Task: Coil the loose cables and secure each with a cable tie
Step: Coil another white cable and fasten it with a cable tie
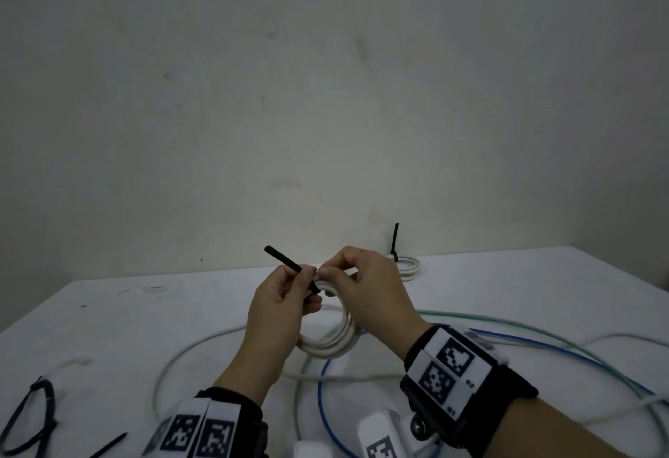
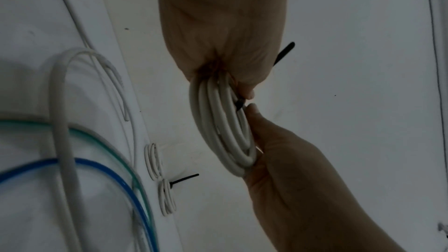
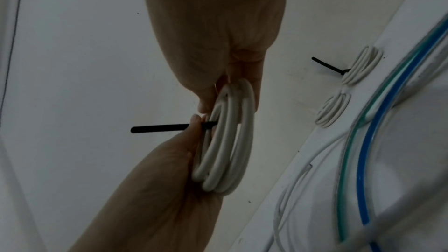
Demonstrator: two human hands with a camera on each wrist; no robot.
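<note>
A coil of white cable [image 1: 336,343] is held up above the table between both hands. My left hand [image 1: 289,298] pinches the black cable tie [image 1: 286,262], whose tail points up and to the left, and its lower fingers curl round the coil's left side. My right hand [image 1: 347,276] pinches the top of the coil beside the tie's head. In the right wrist view the cable tie [image 3: 157,128] runs into the coil [image 3: 225,150] at the left hand's fingertips [image 3: 196,120]. In the left wrist view the right hand [image 2: 278,160] cups the coil [image 2: 223,131].
A tied white coil [image 1: 407,265] with an upright black tie lies at the table's back by the wall. Loose blue cable [image 1: 322,403], green cable [image 1: 543,327] and white cable [image 1: 173,367] loop across the near table. Spare black ties [image 1: 32,414] lie at the near left.
</note>
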